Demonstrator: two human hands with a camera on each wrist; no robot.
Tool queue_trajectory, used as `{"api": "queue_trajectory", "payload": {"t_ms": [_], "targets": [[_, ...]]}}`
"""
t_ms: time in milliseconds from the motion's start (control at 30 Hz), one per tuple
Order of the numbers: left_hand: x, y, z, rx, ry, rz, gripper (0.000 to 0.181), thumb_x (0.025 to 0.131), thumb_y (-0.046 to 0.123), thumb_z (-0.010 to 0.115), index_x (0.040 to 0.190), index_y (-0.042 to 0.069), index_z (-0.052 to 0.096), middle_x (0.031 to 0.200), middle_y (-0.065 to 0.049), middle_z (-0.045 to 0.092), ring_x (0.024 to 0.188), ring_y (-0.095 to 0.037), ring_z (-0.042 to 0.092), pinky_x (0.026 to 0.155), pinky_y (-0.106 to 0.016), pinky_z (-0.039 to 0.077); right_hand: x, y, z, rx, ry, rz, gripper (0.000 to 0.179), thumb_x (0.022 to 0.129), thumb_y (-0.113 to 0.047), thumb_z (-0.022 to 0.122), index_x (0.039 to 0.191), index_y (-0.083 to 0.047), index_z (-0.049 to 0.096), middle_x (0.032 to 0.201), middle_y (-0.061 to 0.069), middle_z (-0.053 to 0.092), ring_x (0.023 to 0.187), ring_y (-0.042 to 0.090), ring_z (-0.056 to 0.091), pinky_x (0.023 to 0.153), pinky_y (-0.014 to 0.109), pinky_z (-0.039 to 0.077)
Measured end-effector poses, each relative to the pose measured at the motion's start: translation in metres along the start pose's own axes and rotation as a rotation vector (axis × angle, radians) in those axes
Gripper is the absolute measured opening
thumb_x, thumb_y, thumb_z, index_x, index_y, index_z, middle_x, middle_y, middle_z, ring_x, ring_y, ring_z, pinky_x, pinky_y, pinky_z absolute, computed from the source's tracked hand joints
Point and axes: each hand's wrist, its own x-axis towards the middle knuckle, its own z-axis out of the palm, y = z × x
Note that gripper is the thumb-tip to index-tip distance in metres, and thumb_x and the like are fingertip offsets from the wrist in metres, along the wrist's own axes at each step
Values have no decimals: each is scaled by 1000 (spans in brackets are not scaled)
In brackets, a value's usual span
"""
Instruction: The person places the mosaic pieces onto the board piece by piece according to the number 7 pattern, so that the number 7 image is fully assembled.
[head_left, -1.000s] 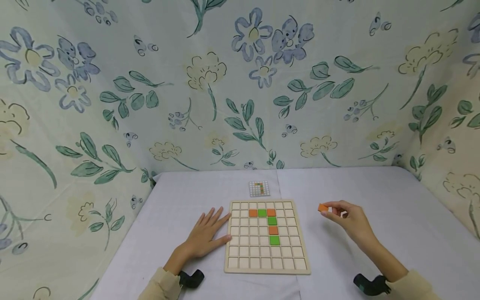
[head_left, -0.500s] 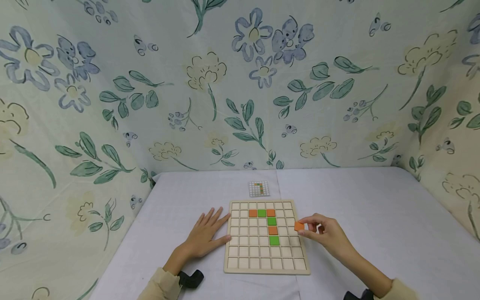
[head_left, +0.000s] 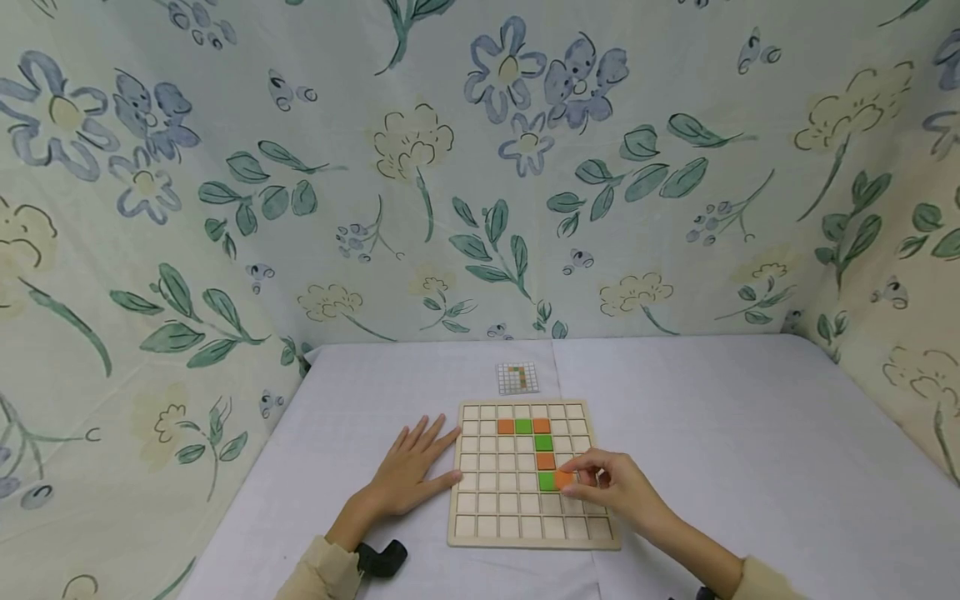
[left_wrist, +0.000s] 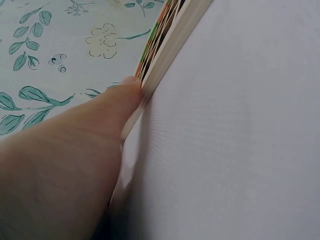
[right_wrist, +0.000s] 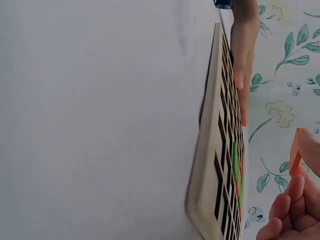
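My right hand (head_left: 611,487) pinches an orange square tile (head_left: 563,480) between thumb and fingertips. In the head view the tile overlaps the wooden grid board (head_left: 502,527), just right of its lowest green tile (head_left: 547,481). The right wrist view shows this orange tile (right_wrist: 295,152) held on edge, above the board's surface. My left hand (head_left: 408,471) lies palm down with fingers spread on the table, its thumb and fingertips at the board's left edge. Several orange and green tiles sit in the board's cells, forming a row at the top and a column going down.
A small printed grid card (head_left: 517,377) with an orange and green pattern lies behind the board. White cloth (head_left: 720,417) covers the table. Floral fabric (head_left: 420,167) hangs behind and at both sides.
My right hand has carried the orange tile leftward and toward me, from right of the board to over its cells. My left hand stays in place.
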Motion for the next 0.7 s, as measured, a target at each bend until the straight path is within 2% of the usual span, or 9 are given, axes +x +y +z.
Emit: {"api": "queue_trajectory", "payload": {"t_ms": [233, 700], "targets": [[0, 1, 0, 0, -6, -2, 73, 98, 64, 44, 157, 23, 34, 164, -10, 20, 150, -38, 11, 117, -61, 7, 0, 9, 10, 32, -45, -44, 21, 84, -15, 81, 98, -1, 74, 73, -7, 50, 64, 2, 42, 53, 18, 38], [0, 1, -1, 3, -1, -1, 72, 99, 62, 45, 157, 23, 34, 164, -10, 20, 150, -38, 12, 117, -61, 7, 2, 18, 13, -2, -92, 24, 25, 82, -16, 83, 100, -2, 74, 74, -5, 54, 65, 3, 47, 56, 18, 42]]}}
